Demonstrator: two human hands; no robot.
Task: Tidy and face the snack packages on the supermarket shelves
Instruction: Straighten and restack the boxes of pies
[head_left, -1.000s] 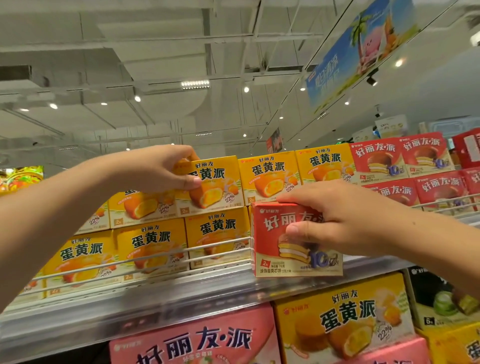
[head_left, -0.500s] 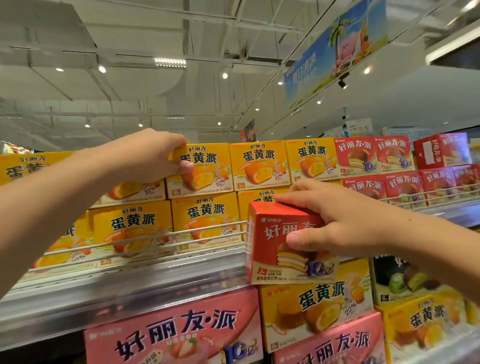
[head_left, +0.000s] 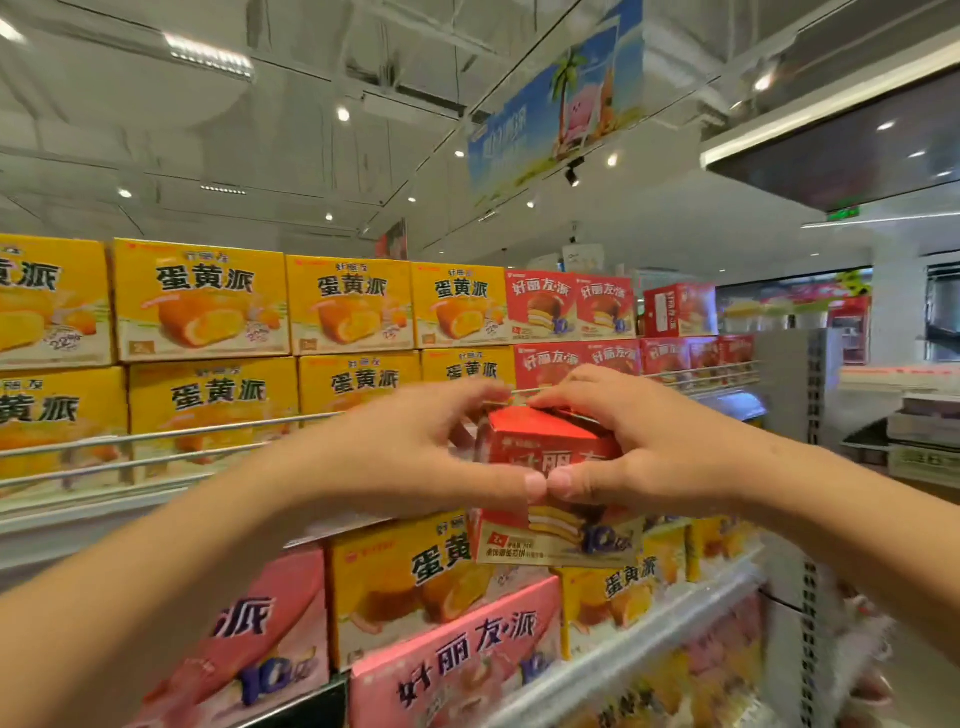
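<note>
A small red snack box is held in the air in front of the top shelf, its printed face toward me. My left hand grips its left side and my right hand grips its right side. Both thumbs meet across the front of the box and the fingers curl over its top. Behind it, yellow boxes stand two high on the top shelf, with red boxes to their right.
A wire rail runs along the top shelf's front edge. Below it lie large pink boxes and yellow boxes on a lower shelf. One red box stands turned sideways at the far right. A banner hangs overhead.
My left hand has left the yellow box on the top row and come across to the red box, which both hands now hold. The view has shifted right.
</note>
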